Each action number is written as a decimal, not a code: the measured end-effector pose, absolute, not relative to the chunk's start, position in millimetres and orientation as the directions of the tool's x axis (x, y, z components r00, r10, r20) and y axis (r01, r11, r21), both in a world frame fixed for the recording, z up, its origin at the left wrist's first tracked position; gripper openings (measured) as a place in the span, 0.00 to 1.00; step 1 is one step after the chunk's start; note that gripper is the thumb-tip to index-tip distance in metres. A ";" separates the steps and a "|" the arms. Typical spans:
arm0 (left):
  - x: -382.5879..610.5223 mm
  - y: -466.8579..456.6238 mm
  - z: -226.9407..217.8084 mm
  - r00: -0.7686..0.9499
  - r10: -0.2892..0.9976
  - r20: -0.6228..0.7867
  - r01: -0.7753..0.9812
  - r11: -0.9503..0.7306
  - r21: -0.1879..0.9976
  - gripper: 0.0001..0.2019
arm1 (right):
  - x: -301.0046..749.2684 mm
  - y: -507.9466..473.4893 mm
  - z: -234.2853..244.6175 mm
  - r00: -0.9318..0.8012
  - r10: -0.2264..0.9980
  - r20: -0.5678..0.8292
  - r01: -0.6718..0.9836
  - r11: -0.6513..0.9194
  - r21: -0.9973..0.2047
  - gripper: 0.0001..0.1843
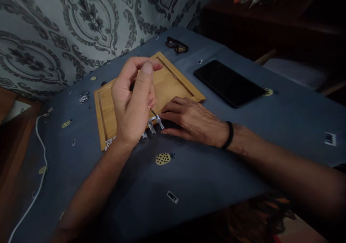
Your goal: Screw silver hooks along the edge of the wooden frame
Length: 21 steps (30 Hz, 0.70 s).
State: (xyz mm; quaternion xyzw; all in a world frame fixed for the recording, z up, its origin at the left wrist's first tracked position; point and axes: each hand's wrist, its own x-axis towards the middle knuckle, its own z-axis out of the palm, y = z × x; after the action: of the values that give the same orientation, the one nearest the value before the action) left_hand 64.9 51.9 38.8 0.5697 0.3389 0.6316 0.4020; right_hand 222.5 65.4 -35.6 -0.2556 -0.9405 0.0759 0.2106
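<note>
A wooden panel (173, 78) with a raised frame lies on the cloth-covered table. Several small silver metal brackets (159, 122) sit along its near edge. My left hand (135, 98) is closed around a screwdriver, its handle mostly hidden in the fingers. The thin screwdriver shaft (153, 112) slants down to one bracket near the panel's right part. My right hand (189, 120), with a black band at the wrist, rests at the panel's near right corner. Its fingers lie over the edge and its thumb lies below, around the end bracket; the exact contact is hard to see.
A black phone or tablet (229, 83) lies right of the panel, and dark-framed glasses (176, 45) lie behind it. Small metal parts (84, 97) are left of the panel. A white cable (43, 153) runs down the table's left side. A patterned wall (89, 19) borders the back.
</note>
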 end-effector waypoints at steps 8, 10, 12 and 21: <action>64.3 49.7 42.3 -0.024 0.913 0.407 -0.089 -0.407 0.909 0.10 | 222.8 65.1 -34.4 -0.784 0.513 0.349 0.446 0.857 -0.257 0.24; 65.7 49.9 43.2 -0.043 0.918 0.394 -0.111 -0.396 0.912 0.09 | 222.6 65.0 -34.4 -0.785 0.517 0.343 0.449 0.855 -0.261 0.24; 67.5 50.9 42.9 -0.069 0.918 0.390 -0.146 -0.396 0.907 0.09 | 222.2 65.1 -34.7 -0.782 0.518 0.346 0.450 0.854 -0.261 0.24; 74.5 58.2 37.0 -0.047 0.910 0.412 -0.109 -0.414 0.904 0.09 | 221.9 65.6 -35.2 -0.781 0.505 0.367 0.449 0.863 -0.232 0.22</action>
State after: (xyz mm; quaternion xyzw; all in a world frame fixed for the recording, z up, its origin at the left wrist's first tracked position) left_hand 74.5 58.2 37.0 0.5587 0.3585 0.6285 0.4053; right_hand 221.9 65.6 -35.2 -0.2535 -0.9414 0.0659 0.2125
